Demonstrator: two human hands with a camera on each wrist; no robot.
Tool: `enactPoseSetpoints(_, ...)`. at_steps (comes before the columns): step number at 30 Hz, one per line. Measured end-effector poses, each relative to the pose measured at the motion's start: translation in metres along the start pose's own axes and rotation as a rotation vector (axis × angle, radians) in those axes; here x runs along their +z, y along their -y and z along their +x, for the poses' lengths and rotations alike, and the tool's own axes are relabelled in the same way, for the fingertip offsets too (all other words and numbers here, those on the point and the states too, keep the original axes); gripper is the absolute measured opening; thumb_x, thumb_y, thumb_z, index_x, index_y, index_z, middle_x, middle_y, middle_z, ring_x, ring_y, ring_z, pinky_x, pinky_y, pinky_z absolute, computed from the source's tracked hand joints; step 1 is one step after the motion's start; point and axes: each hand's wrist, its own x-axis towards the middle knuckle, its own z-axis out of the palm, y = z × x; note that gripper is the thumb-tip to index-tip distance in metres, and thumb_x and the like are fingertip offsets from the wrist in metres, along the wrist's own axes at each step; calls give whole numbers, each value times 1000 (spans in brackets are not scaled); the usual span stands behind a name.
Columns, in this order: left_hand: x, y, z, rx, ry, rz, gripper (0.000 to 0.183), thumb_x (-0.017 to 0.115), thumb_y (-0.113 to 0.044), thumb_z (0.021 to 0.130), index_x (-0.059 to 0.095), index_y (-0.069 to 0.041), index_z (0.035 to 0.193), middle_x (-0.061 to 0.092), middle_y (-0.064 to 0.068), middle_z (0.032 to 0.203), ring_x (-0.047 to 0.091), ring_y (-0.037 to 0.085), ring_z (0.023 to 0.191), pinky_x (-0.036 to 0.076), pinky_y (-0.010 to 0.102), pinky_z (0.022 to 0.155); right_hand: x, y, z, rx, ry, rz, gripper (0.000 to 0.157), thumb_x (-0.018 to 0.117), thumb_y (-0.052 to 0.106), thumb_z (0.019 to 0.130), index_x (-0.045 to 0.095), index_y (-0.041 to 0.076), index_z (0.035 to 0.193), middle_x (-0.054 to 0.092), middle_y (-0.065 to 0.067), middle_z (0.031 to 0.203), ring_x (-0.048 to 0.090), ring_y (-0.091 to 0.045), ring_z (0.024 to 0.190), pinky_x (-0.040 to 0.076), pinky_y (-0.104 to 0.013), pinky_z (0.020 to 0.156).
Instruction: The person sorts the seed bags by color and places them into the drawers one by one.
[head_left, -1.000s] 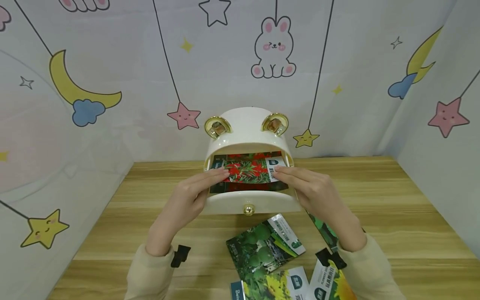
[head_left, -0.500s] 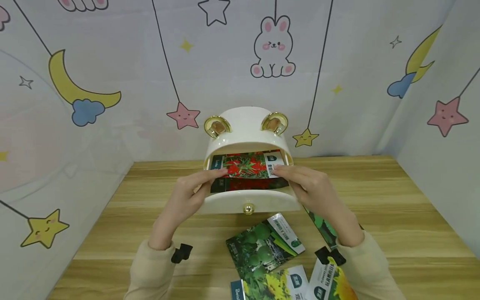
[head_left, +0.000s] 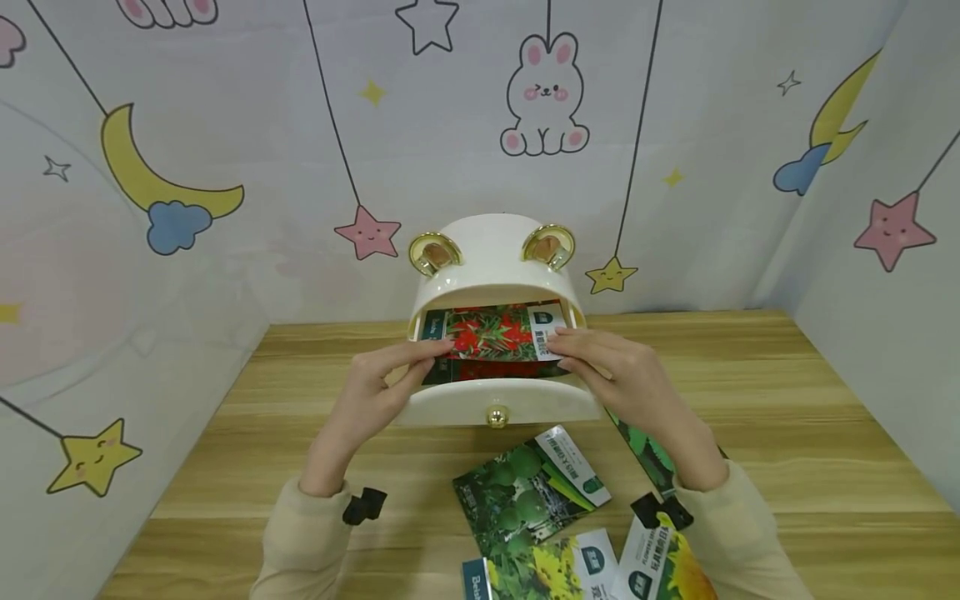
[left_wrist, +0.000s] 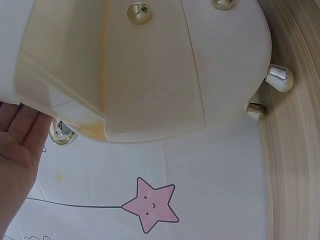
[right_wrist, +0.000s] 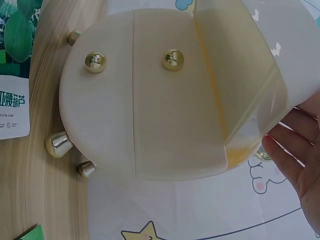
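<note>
A seed packet (head_left: 495,329) with red flowers lies over the open compartment of a white box (head_left: 491,250) with gold ears. My left hand (head_left: 378,383) pinches its left end, fingertips on top and thumb lower down. At the other end, my right hand (head_left: 641,379) holds the white label side in the same way. Under it shows a darker red packet (head_left: 487,369), partly covered, inside the pulled-out drawer (head_left: 442,408) with a gold knob (head_left: 497,417). The wrist views show the box front from below, my left fingers (left_wrist: 27,122) and right fingers (right_wrist: 287,140) alongside it.
In front of the box lie a green gourd packet (head_left: 525,492), a yellow-flower packet (head_left: 555,567) and a sunflower packet (head_left: 660,558). Another green packet (head_left: 645,450) sits partly under my right wrist. Behind the box hangs a patterned cloth (head_left: 465,167).
The red-flower packet has shifted slightly back toward the box's hood, then a little forward again. My hands moved with it, and the left thumb shows more clearly now.
</note>
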Motion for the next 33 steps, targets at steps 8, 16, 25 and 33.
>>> enactPoseSetpoints(8,-1,-1,-3,-37,12,-20,29,55,-7,89,64,-15,116,64,-1,119,58,7,112,47,16,91,0,0,-3,48,44,-9,32,68,6,78,67,10,110,67,-5,112,62,-20,108,43,-17,97)
enactPoseSetpoints(16,5,-1,-7,-6,-95,-60,30,53,-4,90,63,-12,117,65,3,118,58,9,112,45,18,97,-3,4,-6,51,9,0,35,69,3,75,67,9,110,68,-6,111,61,-21,108,39,-13,100)
enactPoseSetpoints(25,11,0,-10,-42,-255,-25,32,54,-4,89,62,-16,118,62,2,123,56,9,116,43,17,99,-4,8,-7,13,-36,28,33,69,-1,74,68,7,107,68,-9,109,61,-20,107,39,-10,99)
enactPoseSetpoints(33,13,1,-13,-123,-339,-43,33,49,-9,93,57,-15,124,59,4,126,53,8,118,42,15,99,-7,15,-6,-1,-93,2,33,67,-1,75,68,8,107,68,-7,108,62,-18,103,42,-10,95)
